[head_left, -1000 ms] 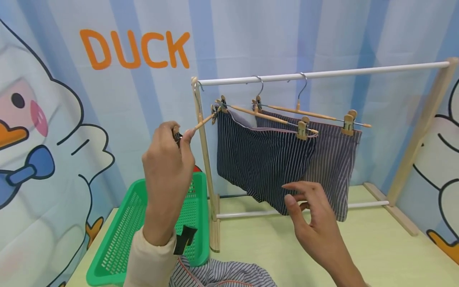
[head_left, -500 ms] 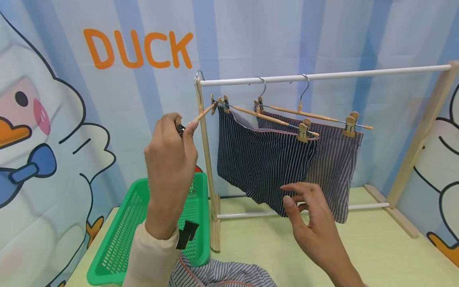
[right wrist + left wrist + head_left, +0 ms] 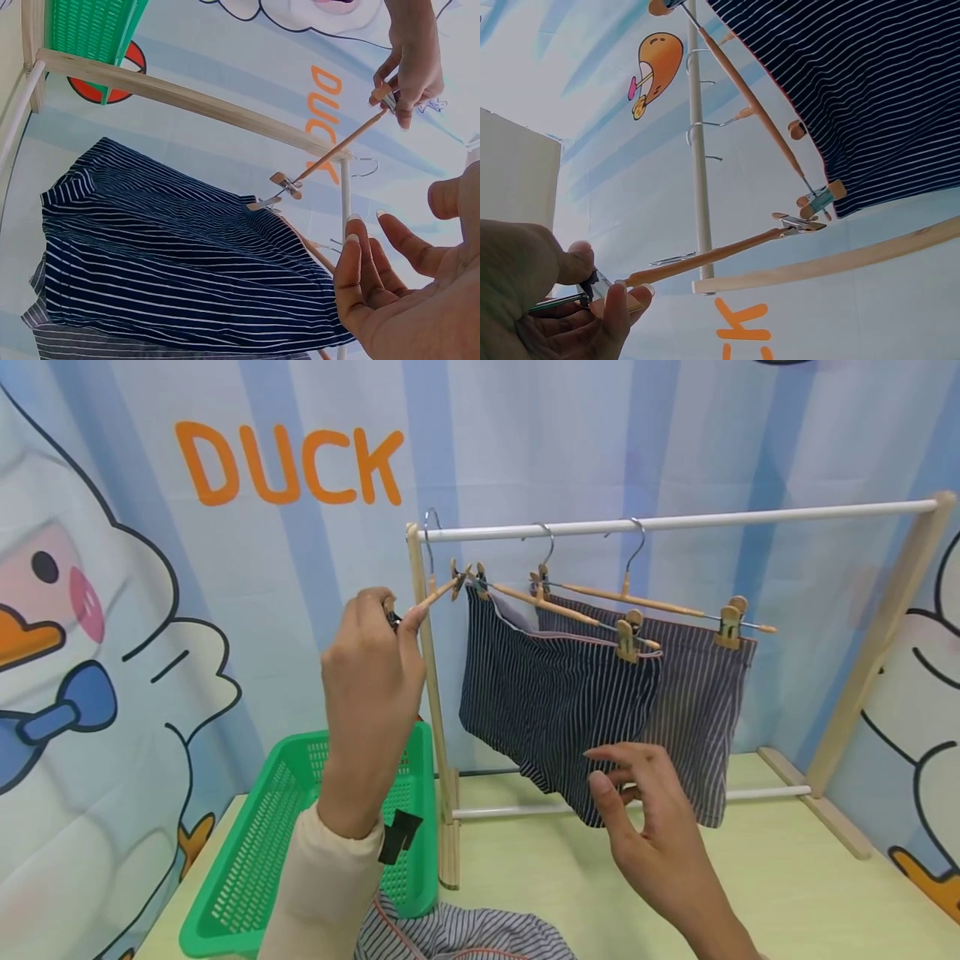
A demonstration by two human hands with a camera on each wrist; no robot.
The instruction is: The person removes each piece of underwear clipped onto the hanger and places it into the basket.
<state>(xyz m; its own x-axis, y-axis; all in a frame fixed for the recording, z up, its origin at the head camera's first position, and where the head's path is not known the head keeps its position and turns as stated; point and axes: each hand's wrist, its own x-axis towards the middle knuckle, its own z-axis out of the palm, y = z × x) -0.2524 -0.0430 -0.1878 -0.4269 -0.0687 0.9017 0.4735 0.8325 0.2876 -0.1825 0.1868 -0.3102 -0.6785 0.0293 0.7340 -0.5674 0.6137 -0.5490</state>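
My left hand (image 3: 375,668) pinches one clip end of a wooden clip hanger (image 3: 439,593), seen also in the right wrist view. Nothing hangs from this hanger. Its metal hook stands at the left end of the white rail (image 3: 712,522); whether it rests on the rail I cannot tell. Beside it, dark striped shorts (image 3: 555,710) hang by clips from a second hanger, and greyish striped shorts (image 3: 697,718) hang behind on a third. Low in front of the dark shorts, my right hand (image 3: 660,827) holds nothing, its fingers loosely bent.
A green basket (image 3: 247,852) stands left of the rack's wooden post (image 3: 431,693). Grey striped cloth (image 3: 480,931) lies at the table's near edge. The rack's right post (image 3: 877,652) stands at the far right. Behind everything hangs a curtain (image 3: 315,568) with duck pictures.
My left hand has moved up and to the right with the hanger, its hook now slightly right along the rail's left end. The dark shorts have swung slightly. The right hand stays nearly still.
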